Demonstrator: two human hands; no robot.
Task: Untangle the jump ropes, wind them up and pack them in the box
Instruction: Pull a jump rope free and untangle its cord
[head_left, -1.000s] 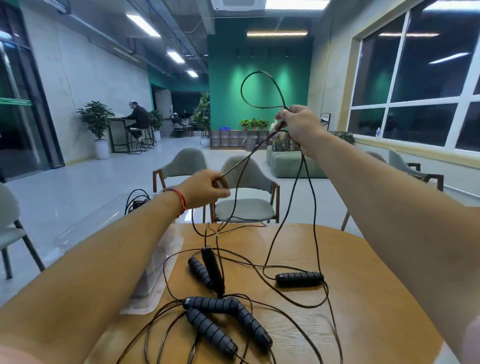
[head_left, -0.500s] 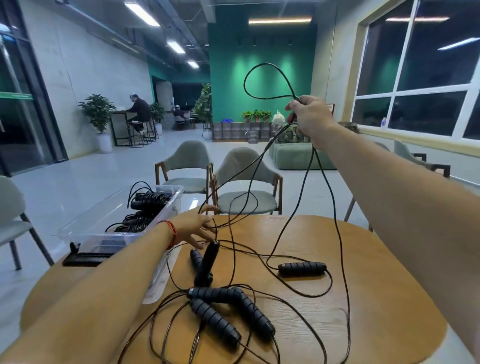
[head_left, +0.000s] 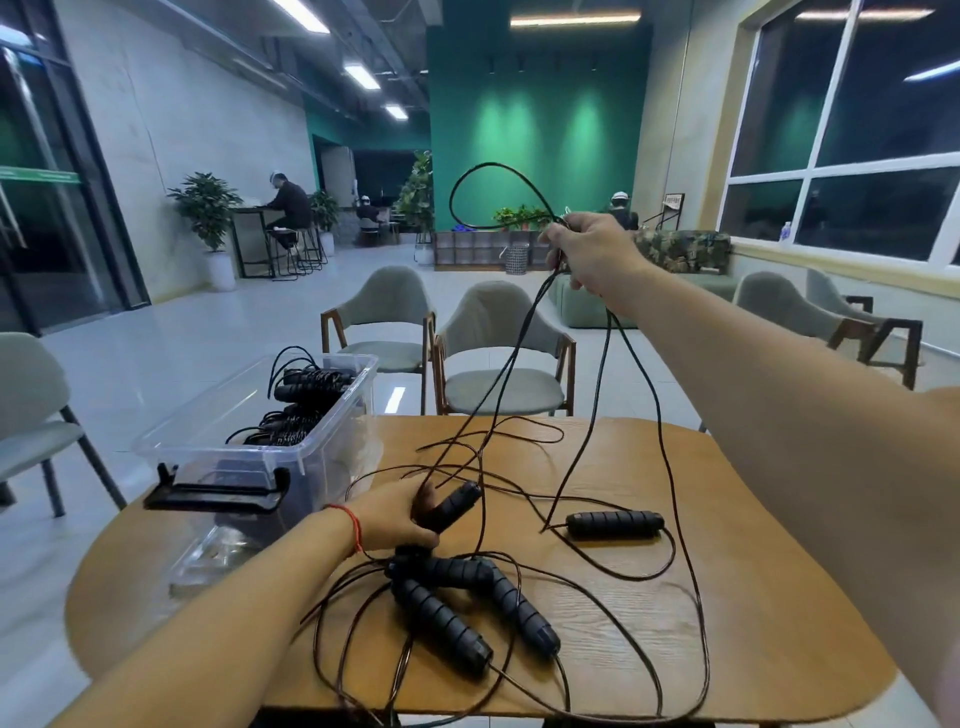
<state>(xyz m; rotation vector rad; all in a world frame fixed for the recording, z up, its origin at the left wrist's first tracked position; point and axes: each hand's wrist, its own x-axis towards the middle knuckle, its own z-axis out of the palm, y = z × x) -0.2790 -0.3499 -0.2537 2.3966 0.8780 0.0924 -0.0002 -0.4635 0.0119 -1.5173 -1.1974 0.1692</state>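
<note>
Right hand: your right hand (head_left: 592, 254) is up high and pinching the cord (head_left: 491, 164), with a loop standing above your fist and two strands dropping to the table (head_left: 753, 597).
Left hand: your left hand (head_left: 389, 517) is low on the table with its fingers wrapped round the near end of one handle (head_left: 457, 505), which tilts up off the wood.
Jump ropes: the rest of the jump ropes (head_left: 441, 618) sit in a heap in front of you, handles bunched together and cords crossing all over. One lone handle (head_left: 615, 524) lies off to the right, apart from the heap.
Box: the clear box (head_left: 322, 457) is at the table's left side, already holding some wound ropes.
How it handles: I'd guess the cord is thin, light and springy, so it'll kink and snag instead of lying flat. The handles look ribbed and grippy, and they carry most of the weight.
Where to grab: go for the handles. Feed one back through the crossings and let the cord follow.
Watch out: if you yank the lifted strands, the knots probably just pull tighter and the heap drags toward the edge.
</note>
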